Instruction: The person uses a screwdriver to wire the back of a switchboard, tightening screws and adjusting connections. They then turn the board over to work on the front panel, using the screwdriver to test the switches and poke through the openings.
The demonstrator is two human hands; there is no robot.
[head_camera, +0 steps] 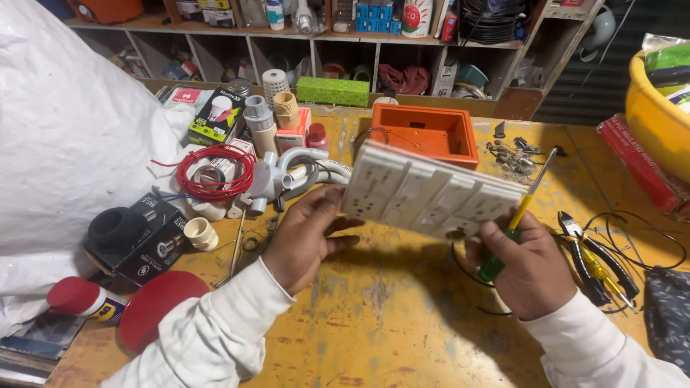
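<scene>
I hold a long white switch-and-socket plate above the yellow workbench, tilted down to the right. My left hand grips its left end with the thumb on the front face. My right hand supports the right end from below and also holds a screwdriver with a green and yellow handle, its shaft pointing up and away. Behind the plate lies an open orange plastic box.
A red wire coil, grey pipe fittings, small boxes and a red-capped can crowd the left. Loose screws lie beyond the box. Pliers and black wire sit right, a yellow tub far right. Shelves stand behind.
</scene>
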